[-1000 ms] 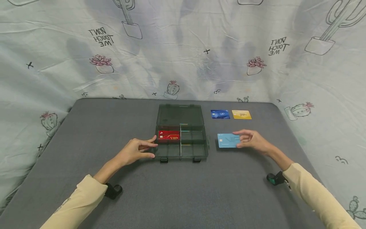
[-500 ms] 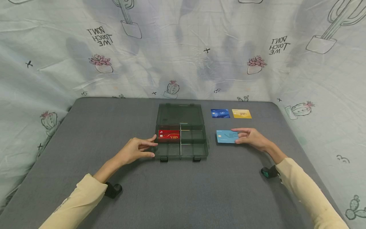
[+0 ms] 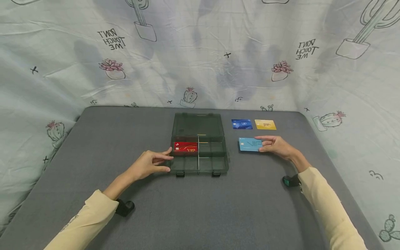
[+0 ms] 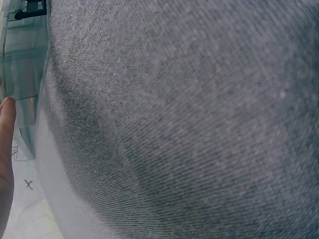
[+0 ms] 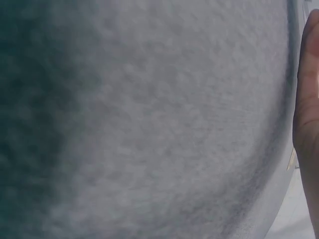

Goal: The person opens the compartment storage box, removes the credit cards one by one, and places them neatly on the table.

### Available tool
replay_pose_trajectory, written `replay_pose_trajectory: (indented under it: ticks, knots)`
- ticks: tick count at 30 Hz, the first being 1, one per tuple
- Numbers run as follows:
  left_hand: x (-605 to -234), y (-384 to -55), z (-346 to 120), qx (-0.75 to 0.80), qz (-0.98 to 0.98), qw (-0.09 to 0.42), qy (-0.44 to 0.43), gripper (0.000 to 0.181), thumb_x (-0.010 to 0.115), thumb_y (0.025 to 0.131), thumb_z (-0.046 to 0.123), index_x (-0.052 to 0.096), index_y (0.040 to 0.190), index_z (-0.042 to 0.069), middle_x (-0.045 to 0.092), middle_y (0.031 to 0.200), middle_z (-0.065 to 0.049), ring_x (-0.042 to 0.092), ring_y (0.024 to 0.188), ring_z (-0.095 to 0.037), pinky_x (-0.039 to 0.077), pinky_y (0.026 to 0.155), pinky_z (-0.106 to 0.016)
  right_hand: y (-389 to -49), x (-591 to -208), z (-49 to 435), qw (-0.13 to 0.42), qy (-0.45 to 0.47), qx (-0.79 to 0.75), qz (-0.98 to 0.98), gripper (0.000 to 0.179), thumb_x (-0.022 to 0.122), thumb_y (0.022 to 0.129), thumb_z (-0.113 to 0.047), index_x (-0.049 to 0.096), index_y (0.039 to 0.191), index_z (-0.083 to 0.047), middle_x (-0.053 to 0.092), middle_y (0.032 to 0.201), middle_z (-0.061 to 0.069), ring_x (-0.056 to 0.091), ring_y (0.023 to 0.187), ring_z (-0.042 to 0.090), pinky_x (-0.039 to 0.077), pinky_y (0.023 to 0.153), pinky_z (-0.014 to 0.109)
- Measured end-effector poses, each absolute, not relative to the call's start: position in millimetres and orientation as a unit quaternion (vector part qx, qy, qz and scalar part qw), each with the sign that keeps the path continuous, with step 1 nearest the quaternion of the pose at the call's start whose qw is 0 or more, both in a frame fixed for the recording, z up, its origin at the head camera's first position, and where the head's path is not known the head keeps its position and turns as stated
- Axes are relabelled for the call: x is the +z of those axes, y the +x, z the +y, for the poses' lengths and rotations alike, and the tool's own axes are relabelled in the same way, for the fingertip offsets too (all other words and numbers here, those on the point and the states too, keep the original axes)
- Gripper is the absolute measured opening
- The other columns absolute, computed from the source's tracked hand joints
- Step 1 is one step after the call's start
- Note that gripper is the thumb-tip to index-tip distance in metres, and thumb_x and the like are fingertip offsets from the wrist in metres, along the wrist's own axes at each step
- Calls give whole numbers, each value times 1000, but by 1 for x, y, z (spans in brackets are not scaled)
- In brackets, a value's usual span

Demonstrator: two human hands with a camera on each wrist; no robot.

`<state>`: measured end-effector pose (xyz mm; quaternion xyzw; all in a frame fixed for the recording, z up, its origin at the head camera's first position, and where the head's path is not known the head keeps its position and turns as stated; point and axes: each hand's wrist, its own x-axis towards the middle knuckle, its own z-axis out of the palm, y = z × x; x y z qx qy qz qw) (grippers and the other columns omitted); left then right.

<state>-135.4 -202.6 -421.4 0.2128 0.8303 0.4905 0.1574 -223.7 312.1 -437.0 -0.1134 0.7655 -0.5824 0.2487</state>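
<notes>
A light blue VIP card point(image 3: 249, 144) is pinched at its right edge between the thumb and fingers of my right hand point(image 3: 276, 147), close over the table with a shadow under it. My left hand point(image 3: 149, 165) rests its extended fingertips against the left side of a dark translucent box point(image 3: 213, 163), whose lid point(image 3: 198, 124) lies folded back behind it. Dividers split the box into compartments. In its back left compartment lies a red VIP card point(image 3: 185, 147). The left wrist view catches one finger point(image 4: 7, 124) beside the box wall.
Behind my right hand, a dark blue VIP card point(image 3: 242, 124) and a yellow card point(image 3: 265, 124) lie side by side on the grey table point(image 3: 200, 211). A white cactus-print cloth point(image 3: 200, 52) hangs round the table's far side and ends.
My right hand has moved away from me with the light blue card, towards the dark blue and yellow cards. The left hand stays at the box.
</notes>
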Motion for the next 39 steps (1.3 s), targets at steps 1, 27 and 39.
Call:
replay_pose_trajectory:
  ticks: [1, 27, 39]
  knots:
    - [-421, -136, -203, 490, 830, 157, 213, 49, 77, 80, 12, 62, 124, -4, 35, 148, -17, 47, 127, -30, 45, 100, -36, -225, -437, 313, 251, -111, -581, 766, 60, 68, 87, 2, 43, 140, 7, 71, 89, 0, 62, 79, 5, 55, 73, 22]
    - [-423, -137, -201, 506, 820, 163, 215, 48, 77, 80, 11, 63, 123, -4, 35, 148, -16, 48, 127, -28, 45, 100, -31, -251, -434, 313, 273, -49, -568, 775, 67, 71, 85, -1, 39, 144, 3, 67, 77, -5, 58, 76, 4, 55, 77, 21]
    - [-422, -139, -205, 501, 823, 159, 214, 48, 77, 79, 12, 63, 123, -4, 36, 148, -16, 48, 126, -29, 46, 99, -33, -257, -430, 306, 272, -67, -546, 789, 67, 71, 86, -4, 39, 144, 3, 59, 72, -7, 54, 76, 4, 49, 73, 17]
